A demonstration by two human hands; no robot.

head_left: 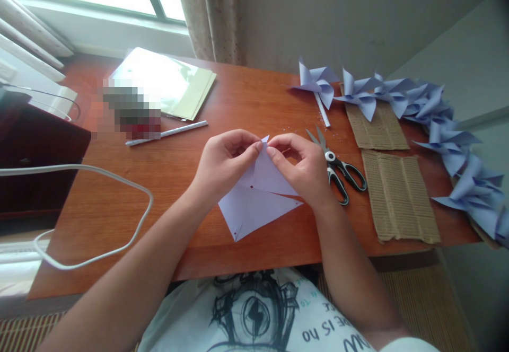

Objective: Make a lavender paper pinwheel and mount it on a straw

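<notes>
A light purple paper square [254, 211] with slits cut in from its corners lies near the table's front edge. Small dark holes show at its centre and at two of its corners. My left hand [228, 158] pinches the far corner of the paper between thumb and index finger. From the other side, my right hand [300, 164] pinches the same part, its fingertips almost touching the left ones. That corner stands raised between them. Just right of my right hand lie scissors [332, 161] with black and white handles, blades spread.
Several finished paper pinwheels [360, 95] line the right side. Nearer me are two corrugated cardboard pieces [401, 195]. A rolled paper stick [178, 131] and a stack of sheets [199, 95] lie back left. A white cable [149, 203] loops over the left edge.
</notes>
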